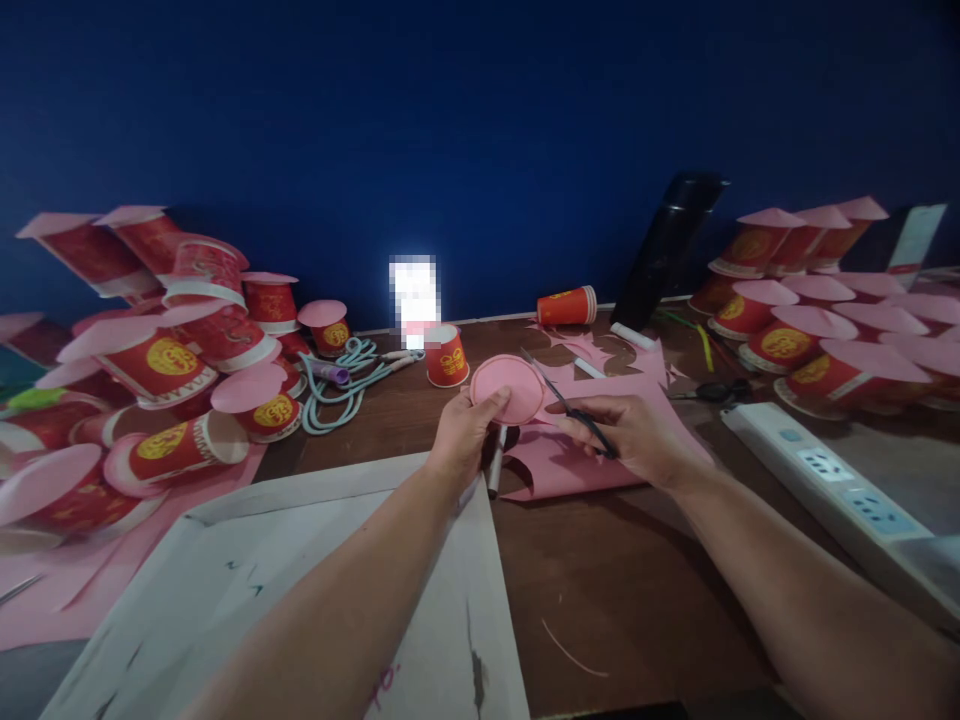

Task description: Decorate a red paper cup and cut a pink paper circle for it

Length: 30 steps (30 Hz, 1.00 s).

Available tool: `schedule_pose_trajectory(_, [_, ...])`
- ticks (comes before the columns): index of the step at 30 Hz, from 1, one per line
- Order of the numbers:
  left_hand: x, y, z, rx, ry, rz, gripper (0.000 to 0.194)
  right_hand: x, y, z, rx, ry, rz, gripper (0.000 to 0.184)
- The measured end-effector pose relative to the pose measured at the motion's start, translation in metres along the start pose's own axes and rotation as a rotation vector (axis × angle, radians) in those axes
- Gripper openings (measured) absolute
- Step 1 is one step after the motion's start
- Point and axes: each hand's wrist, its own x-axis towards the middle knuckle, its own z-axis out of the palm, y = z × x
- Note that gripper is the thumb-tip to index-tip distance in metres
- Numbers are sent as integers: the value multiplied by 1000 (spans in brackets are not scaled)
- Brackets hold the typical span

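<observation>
Between thumb and fingers, my left hand (463,432) pinches a round pink paper disc (507,388) with a line drawn near its rim. My right hand (628,432) is closed on the dark handles of a pair of scissors (564,402). The blades point up and left, at the disc's right edge. Below both hands lies a pink paper sheet (600,470) with curved cut-outs along its edge. Just behind the disc, a red paper cup (447,356) with a gold print stands upside down on the table. Part of the left fingers is hidden behind the disc.
Red cups topped with pink discs crowd the left (169,360) and right (795,335). A coiled cable (330,395), a glowing phone (414,300), a tipped stack of cups (567,306), a dark bottle (667,245) and a power strip (832,480) surround the work. A white board (300,580) lies in front.
</observation>
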Motion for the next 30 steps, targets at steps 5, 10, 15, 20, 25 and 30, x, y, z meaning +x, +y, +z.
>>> schedule_pose_trajectory(5, [1, -1, 0, -12, 26, -2, 42, 2, 5, -1, 7, 3, -7, 57])
schedule_pose_trajectory(10, [2, -2, -1, -33, 38, 20, 41, 2, 4, 0, 28, -4, -28, 60])
schedule_pose_trajectory(15, [2, -2, 0, -47, 44, 28, 42, 1, 3, 0, 40, -9, -31, 58])
schedule_pose_trajectory(20, [1, -1, 1, -70, 29, 48, 43, 2, 9, 0, 31, -20, -71, 54])
schedule_pose_trajectory(25, [1, -1, 0, -45, 16, 52, 39, 0, 4, 2, 22, 7, 0, 57])
schedule_pose_trajectory(30, [3, -3, -3, 0, -46, 30, 37, 0, 2, 1, 45, -15, 25, 57])
